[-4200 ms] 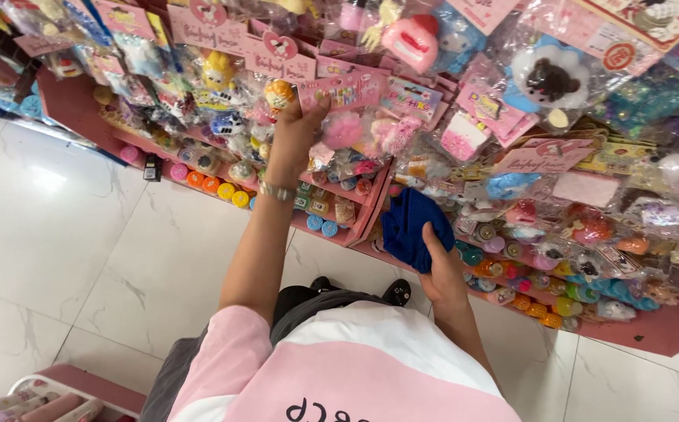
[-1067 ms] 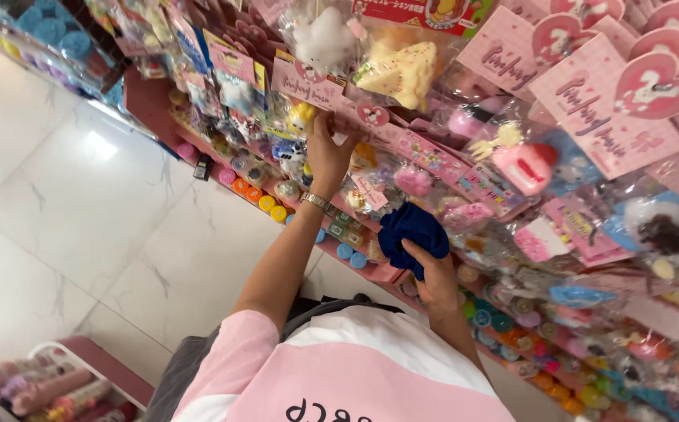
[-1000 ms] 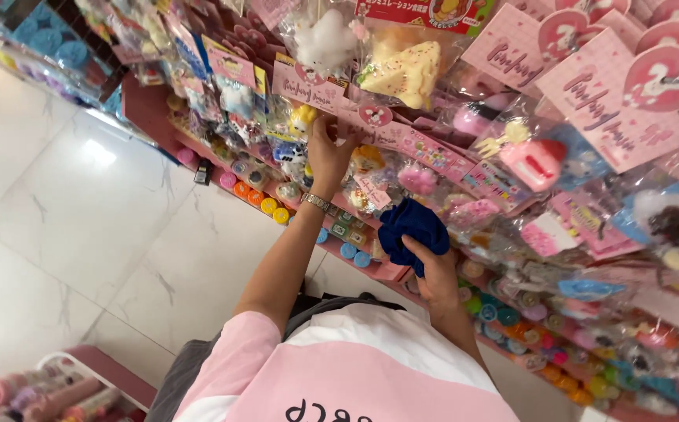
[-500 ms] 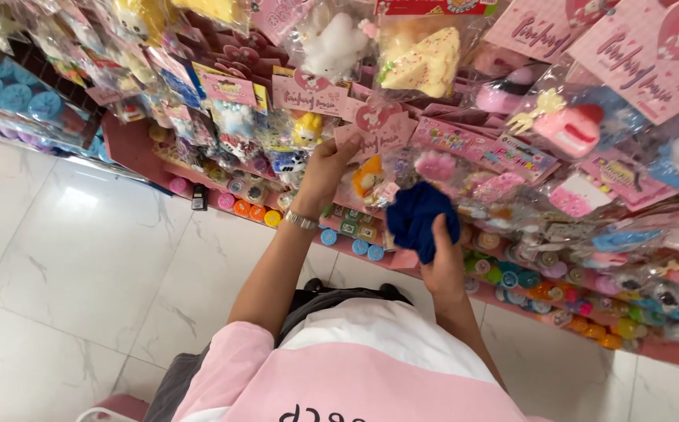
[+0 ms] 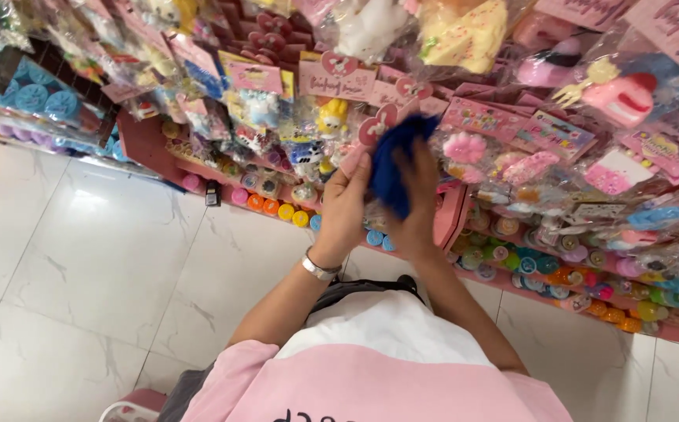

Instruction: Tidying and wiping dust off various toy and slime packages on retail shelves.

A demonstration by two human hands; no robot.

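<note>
Down at the far left lies the white floor (image 5: 82, 258), shiny and pale. Next comes a row of little round tubs (image 5: 277, 209) in many colours, along the low edge of the pink shelf (image 5: 453, 223).

Then the left hand (image 5: 345, 205), with a silver bracelet (image 5: 318, 268) on its wrist. Its fingertips touch the left edge of the blue cloth (image 5: 393, 168) – I cannot tell if they pinch it or only press it. The cloth is up in front of the hanging packets, between both hands. The right hand (image 5: 418, 211) has its grip clamped on the cloth from the right side.

Both hands seem to be bunching the cloth up by the rack. Any move here calls for care – the toy packets (image 5: 621, 94) hang very close and could get knocked.
</note>
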